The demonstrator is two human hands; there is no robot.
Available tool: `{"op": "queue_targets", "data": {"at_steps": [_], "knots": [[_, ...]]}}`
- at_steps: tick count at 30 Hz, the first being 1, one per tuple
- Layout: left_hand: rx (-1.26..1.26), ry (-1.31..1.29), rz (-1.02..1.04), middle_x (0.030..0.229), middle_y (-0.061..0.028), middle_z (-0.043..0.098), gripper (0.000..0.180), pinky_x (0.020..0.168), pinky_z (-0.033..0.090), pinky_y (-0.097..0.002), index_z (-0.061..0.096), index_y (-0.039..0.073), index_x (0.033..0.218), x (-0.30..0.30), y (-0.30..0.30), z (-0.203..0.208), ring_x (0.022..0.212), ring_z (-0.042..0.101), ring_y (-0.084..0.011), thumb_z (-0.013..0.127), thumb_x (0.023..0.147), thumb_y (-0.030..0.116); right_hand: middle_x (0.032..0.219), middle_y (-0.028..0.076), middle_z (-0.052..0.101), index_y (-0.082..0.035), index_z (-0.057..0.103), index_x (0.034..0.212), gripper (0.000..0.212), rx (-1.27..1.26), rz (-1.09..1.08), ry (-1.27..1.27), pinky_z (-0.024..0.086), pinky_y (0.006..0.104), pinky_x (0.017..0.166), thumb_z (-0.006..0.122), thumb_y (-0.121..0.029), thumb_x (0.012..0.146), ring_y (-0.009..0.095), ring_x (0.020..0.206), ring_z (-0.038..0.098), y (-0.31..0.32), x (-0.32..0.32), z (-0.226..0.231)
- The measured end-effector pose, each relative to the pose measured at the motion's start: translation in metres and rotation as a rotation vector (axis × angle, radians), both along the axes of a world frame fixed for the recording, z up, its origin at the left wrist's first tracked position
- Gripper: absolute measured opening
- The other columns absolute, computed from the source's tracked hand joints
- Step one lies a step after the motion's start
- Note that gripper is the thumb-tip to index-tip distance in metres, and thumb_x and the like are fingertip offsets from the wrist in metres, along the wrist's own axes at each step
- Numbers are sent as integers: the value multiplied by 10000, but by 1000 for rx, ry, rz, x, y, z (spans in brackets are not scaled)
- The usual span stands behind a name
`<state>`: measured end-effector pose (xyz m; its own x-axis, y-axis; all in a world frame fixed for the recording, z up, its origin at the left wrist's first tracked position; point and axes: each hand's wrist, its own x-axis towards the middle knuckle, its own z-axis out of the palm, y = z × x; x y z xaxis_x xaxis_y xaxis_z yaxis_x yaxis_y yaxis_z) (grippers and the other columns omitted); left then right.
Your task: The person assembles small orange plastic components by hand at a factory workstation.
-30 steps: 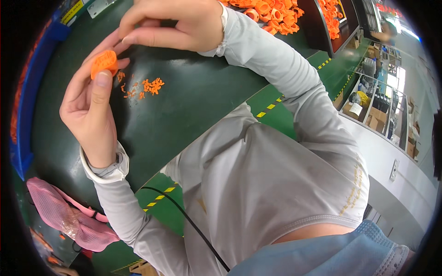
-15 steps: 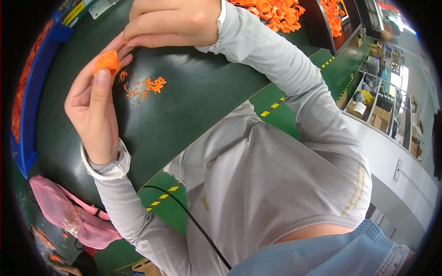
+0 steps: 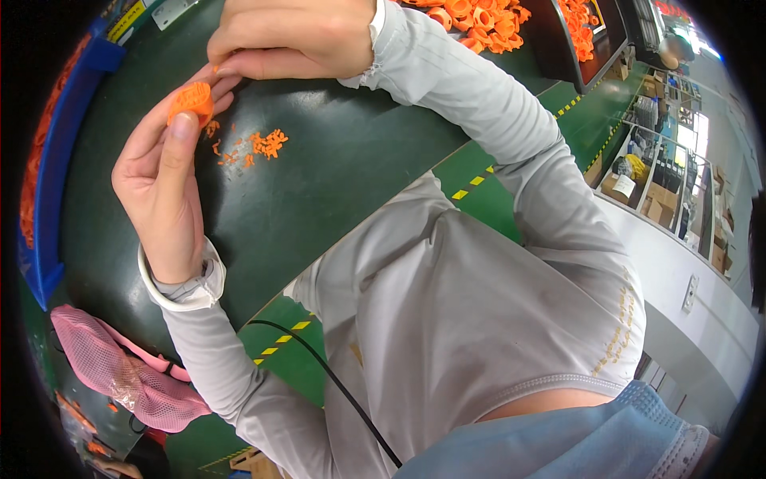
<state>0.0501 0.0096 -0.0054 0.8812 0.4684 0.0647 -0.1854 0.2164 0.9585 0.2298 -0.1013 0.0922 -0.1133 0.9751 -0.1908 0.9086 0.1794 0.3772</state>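
My left hand [image 3: 163, 172] holds a small round orange plastic part [image 3: 191, 101] between thumb and fingertips, raised over a dark green table [image 3: 335, 160]. My right hand [image 3: 291, 36] is closed just above and right of it, its fingertips pinched at the part's upper edge; whether they grip a sliver there is too small to tell. A scatter of small orange scraps [image 3: 259, 145] lies on the table right below both hands.
A heap of orange plastic parts [image 3: 471, 14] lies at the table's far edge, more in a dark bin [image 3: 586, 24]. A blue tray edge [image 3: 52, 160] runs along the left. A pink mesh bag [image 3: 120, 375] lies lower left. Shelves with boxes [image 3: 654, 191] stand right.
Both hands have drifted slightly up and toward the top of the view, the left still holding the orange part. The scraps on the table stay where they were.
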Motion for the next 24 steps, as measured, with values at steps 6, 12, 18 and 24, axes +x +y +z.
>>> {"op": "queue_targets", "data": {"at_steps": [6,12,18,24], "knots": [[31,2,-1,1240,-212,672,316,1034,500,-387,618,-103,1246,-9,1,4,1106,674,-271,562,1020,111,820,-6,528,-149,623,915,179,858,369,982,356,333,730,751,-140,790,177,767,548,-7,15,-61],[44,20,-14,1235,-225,671,319,1038,498,-403,613,-104,1247,-8,7,4,1132,668,-293,554,1024,116,831,-5,561,-160,624,895,123,332,36,570,368,337,741,723,-148,825,184,787,576,14,-9,-14],[7,-1,-49,1230,-264,659,318,1024,513,-416,588,-109,1260,-2,3,13,1113,679,-324,533,1033,107,770,-16,576,-138,618,895,90,555,196,1248,375,338,743,698,-160,860,180,728,589,2,30,-73],[190,182,128,1140,-186,687,302,830,546,-253,630,-112,1199,-8,-3,21,915,672,-161,694,910,-56,742,-33,557,-131,618,898,93,643,175,1299,363,317,729,704,-140,864,162,696,575,-3,21,-55]]}}
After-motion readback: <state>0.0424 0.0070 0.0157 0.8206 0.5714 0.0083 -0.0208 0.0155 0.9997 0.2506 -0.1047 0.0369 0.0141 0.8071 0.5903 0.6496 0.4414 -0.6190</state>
